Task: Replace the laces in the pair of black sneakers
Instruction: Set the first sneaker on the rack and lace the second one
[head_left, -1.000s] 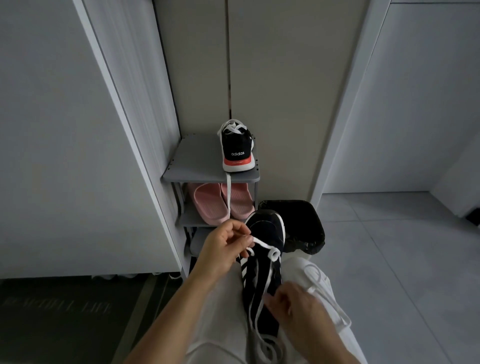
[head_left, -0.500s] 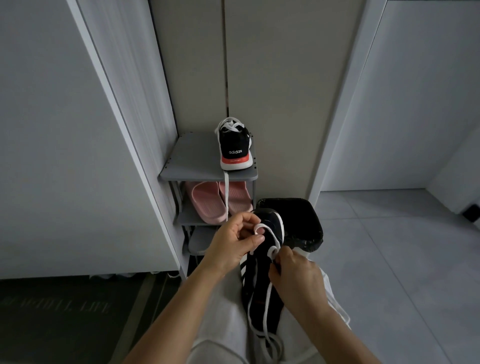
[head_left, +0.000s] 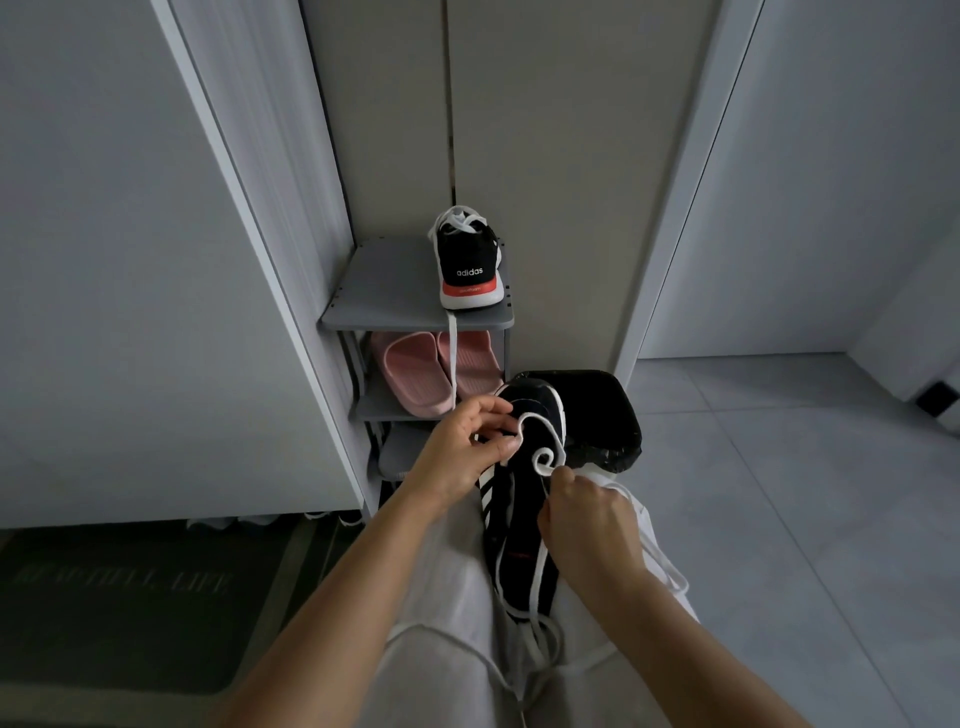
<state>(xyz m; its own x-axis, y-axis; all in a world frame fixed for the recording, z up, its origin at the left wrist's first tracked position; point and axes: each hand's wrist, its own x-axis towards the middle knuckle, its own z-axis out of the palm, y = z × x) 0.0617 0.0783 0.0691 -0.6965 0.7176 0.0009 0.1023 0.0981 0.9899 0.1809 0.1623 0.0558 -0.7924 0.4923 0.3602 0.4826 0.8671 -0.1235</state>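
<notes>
Both hands (head_left: 457, 457) (head_left: 587, 525) farther apart, lace (head_left: 543, 447) looser.

The sneaker (head_left: 519, 519) at lower centre is showing matt black cloth with a flat woven white lace (head_left: 543, 452). The rack (head_left: 389, 291) above it is looking like smooth matt grey board. The pink slippers (head_left: 415, 374) are looking rubbery and ribbed. The bin liner (head_left: 608, 410) is shining glossy black plastic. The floor (head_left: 779, 493) is showing smooth tile.
</notes>
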